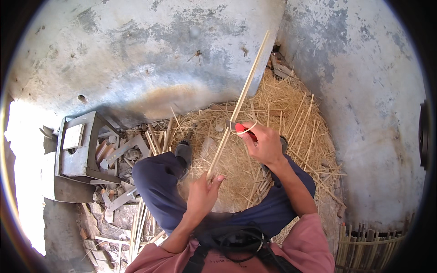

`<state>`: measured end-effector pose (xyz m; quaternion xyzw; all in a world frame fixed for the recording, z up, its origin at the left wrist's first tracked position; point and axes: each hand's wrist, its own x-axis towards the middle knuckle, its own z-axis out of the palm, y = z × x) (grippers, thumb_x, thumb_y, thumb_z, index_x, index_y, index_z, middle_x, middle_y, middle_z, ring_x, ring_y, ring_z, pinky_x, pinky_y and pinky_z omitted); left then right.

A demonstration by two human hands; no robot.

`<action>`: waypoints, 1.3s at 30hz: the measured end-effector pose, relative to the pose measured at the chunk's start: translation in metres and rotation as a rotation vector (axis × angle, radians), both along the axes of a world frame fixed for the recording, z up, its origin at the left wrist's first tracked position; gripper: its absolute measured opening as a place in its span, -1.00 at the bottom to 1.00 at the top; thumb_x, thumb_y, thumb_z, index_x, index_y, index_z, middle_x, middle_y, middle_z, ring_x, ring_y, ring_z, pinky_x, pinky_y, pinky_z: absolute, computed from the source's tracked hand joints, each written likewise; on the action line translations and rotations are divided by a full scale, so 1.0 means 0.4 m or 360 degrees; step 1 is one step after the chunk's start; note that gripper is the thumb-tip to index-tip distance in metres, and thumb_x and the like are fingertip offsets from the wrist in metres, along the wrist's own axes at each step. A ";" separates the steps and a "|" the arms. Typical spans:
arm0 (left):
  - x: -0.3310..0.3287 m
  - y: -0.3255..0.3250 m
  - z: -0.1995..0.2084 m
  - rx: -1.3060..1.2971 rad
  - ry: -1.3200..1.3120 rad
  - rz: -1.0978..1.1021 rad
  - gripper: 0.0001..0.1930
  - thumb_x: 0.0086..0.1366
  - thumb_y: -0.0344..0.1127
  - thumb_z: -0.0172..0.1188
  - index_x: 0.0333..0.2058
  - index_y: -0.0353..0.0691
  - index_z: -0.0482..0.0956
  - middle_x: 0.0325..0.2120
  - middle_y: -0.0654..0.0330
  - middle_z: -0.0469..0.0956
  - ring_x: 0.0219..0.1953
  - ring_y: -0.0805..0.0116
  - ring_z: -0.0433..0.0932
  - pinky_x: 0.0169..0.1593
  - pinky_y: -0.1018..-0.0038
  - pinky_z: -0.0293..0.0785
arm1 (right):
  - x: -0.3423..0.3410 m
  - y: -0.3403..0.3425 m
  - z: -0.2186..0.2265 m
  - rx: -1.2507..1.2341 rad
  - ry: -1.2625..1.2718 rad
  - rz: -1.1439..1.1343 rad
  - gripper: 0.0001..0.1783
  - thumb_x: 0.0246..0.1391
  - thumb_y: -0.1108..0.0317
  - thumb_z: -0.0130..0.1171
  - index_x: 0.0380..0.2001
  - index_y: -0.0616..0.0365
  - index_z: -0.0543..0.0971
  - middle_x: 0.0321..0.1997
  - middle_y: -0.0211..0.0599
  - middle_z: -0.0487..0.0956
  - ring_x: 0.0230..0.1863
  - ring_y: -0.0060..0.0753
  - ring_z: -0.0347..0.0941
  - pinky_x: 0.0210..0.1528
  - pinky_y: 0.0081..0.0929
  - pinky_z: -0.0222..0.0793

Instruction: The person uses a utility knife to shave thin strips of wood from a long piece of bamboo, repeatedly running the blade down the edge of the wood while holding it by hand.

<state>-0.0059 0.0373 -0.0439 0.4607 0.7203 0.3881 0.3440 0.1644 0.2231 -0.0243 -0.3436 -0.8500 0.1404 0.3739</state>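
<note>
A long pale strip of split bamboo (249, 81) slants up from between my knees toward the far wall. Its near end is gripped by my left hand (203, 194), fingers closed round it and thumb on the side. My right hand (263, 142) is closed on the red handle of a knife (246, 131). The knife's short blade lies against the strip about midway along. A thin curled shaving loops beside the blade and over my right fingers.
Shavings and loose strips (296, 118) cover the ground ahead and right. A wooden frame stool (75, 168) stands at left beside wood scraps (120, 152). Plastered walls rise ahead and right. A slatted basket (366, 248) is at the lower right. Bamboo strips (137, 227) lie by my left knee.
</note>
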 end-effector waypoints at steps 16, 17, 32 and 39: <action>-0.021 -0.085 -0.033 -0.0098 0.0055 -0.0119 -0.58 0.47 -0.04 0.28 -0.30 -0.38 0.56 -0.69 0.03 0.48 -0.65 0.17 0.50 -0.46 0.21 0.39 | 0.019 0.134 -0.011 -0.0197 0.0035 -0.0003 -0.72 0.31 0.10 0.28 -0.11 0.04 0.72 -0.48 -0.20 0.67 -0.51 -0.21 0.60 -0.41 -0.31 0.44; -0.019 -0.090 -0.031 -0.0084 0.0049 -0.0121 -0.59 0.47 -0.05 0.28 -0.29 -0.39 0.56 -0.69 0.03 0.48 -0.65 0.16 0.50 -0.46 0.22 0.39 | 0.023 0.141 -0.008 -0.0204 -0.0003 -0.0034 -0.72 0.32 0.10 0.28 -0.10 0.04 0.72 -0.48 -0.20 0.66 -0.51 -0.23 0.59 -0.41 -0.32 0.44; -0.035 -0.163 -0.059 -0.0265 0.0004 -0.0249 -0.57 0.51 -0.03 0.19 -0.26 -0.40 0.55 -0.63 -0.19 0.53 -0.47 -0.33 0.59 -0.36 -0.04 0.43 | 0.136 0.379 0.020 -0.0262 0.0038 -0.0505 -0.57 0.38 -0.02 0.18 -0.01 0.10 0.69 -0.50 -0.18 0.59 -0.48 -0.23 0.50 -0.34 -0.26 0.36; -0.041 -0.167 -0.038 -0.0364 -0.0025 -0.0261 -0.56 0.54 -0.01 0.14 -0.24 -0.40 0.54 -0.62 -0.19 0.52 -0.46 -0.31 0.59 -0.33 -0.01 0.42 | 0.162 0.449 -0.008 -0.0223 0.0078 -0.0780 -0.51 0.40 -0.08 0.11 0.02 0.11 0.69 -0.27 -0.06 0.72 -0.23 -0.09 0.68 -0.14 -0.17 0.50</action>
